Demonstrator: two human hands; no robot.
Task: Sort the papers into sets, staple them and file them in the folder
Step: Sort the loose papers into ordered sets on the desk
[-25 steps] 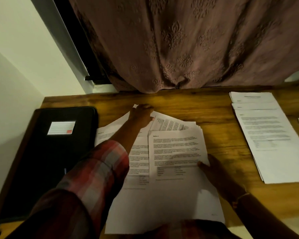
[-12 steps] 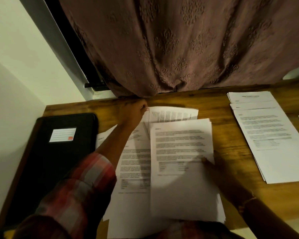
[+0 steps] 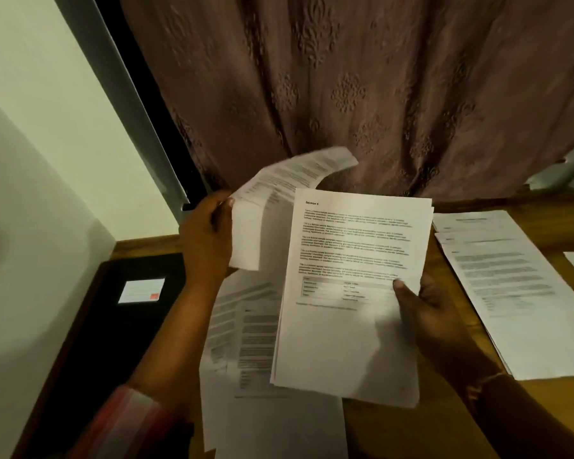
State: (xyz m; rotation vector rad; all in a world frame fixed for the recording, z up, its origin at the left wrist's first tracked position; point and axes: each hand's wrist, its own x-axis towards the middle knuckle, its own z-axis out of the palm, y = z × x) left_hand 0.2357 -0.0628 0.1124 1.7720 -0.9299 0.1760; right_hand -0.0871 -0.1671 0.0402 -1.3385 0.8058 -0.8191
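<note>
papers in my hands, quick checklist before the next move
1. Left hand grip on the curled sheet: ok, thumb pinches its edge.
2. Right hand grip on the Section 4 stack: ok, thumb on top.
3. Stack edges squared: not ok, the lower edges fan out.
4. Loose sheets under the stack gathered: not ok, they lie overlapped and askew.
5. Black folder open for filing: not ok, it lies closed at the left.
6. Stapler within reach: cannot tell, none in view.

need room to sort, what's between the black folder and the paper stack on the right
Head view: loose printed sheets on the desk, under the hand-held papers.
</note>
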